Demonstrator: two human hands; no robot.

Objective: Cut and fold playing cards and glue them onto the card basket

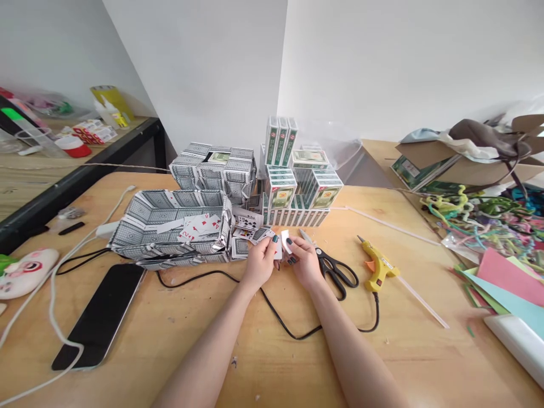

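My left hand (pixel 260 262) is closed on a playing card (pixel 278 249) that juts out past the fingertips. Close beside it, my right hand (pixel 304 262) pinches a small white piece of card (pixel 285 239), seemingly bent. Loose playing cards (pixel 247 220) lie just beyond the left hand. To the left stands a tray (pixel 144 212) built from patterned playing cards, with several face-up cards (pixel 199 226) inside. Black-handled scissors (pixel 335 269) lie right of my right hand, partly hidden by it. Further right rests a yellow glue gun (pixel 379 265).
Boxed card decks (pixel 283 192) are stacked at the back, beside another card-built structure (pixel 212 164). A black phone (pixel 102 314) lies at left. The glue gun's black cord (pixel 293 336) runs beneath my forearms. Coloured paper (pixel 510 283), pipe cleaners (pixel 459 207) and a cardboard box (pixel 429 161) occupy the right.
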